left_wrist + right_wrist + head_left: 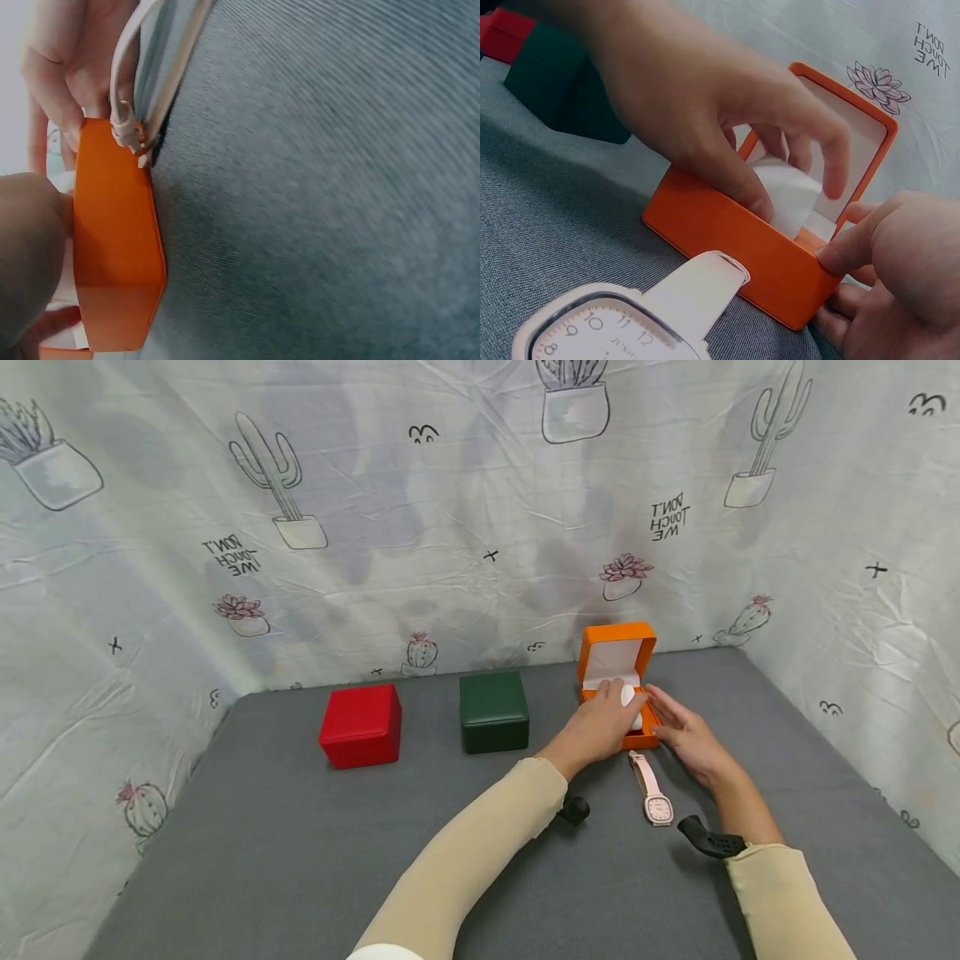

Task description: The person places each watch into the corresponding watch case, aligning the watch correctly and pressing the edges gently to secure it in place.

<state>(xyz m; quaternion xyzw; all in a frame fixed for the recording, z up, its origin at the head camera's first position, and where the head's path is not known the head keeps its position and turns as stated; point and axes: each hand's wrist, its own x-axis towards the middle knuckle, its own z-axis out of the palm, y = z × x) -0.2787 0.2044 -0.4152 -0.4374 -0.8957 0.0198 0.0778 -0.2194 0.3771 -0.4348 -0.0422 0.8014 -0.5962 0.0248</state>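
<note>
An orange watch box (640,740) stands at the back right with its lid raised, showing a white lining. My left hand (596,731) reaches into it and grips a white watch cushion (786,196) between thumb and fingers. At the box's right side, my right hand (696,745) holds the front corner, thumb near the rim, as the right wrist view shows. A pink watch (658,808) lies in front of the box, its strap pointing towards it. In the left wrist view the strap's buckle (126,129) overlaps the orange wall.
A dark green box (495,712) and a red box (362,725), both closed, stand to the left on the grey tabletop (300,860). Behind them hangs a white cloth (450,602) printed with cacti. A black wrist mount (708,839) sits on my right wrist.
</note>
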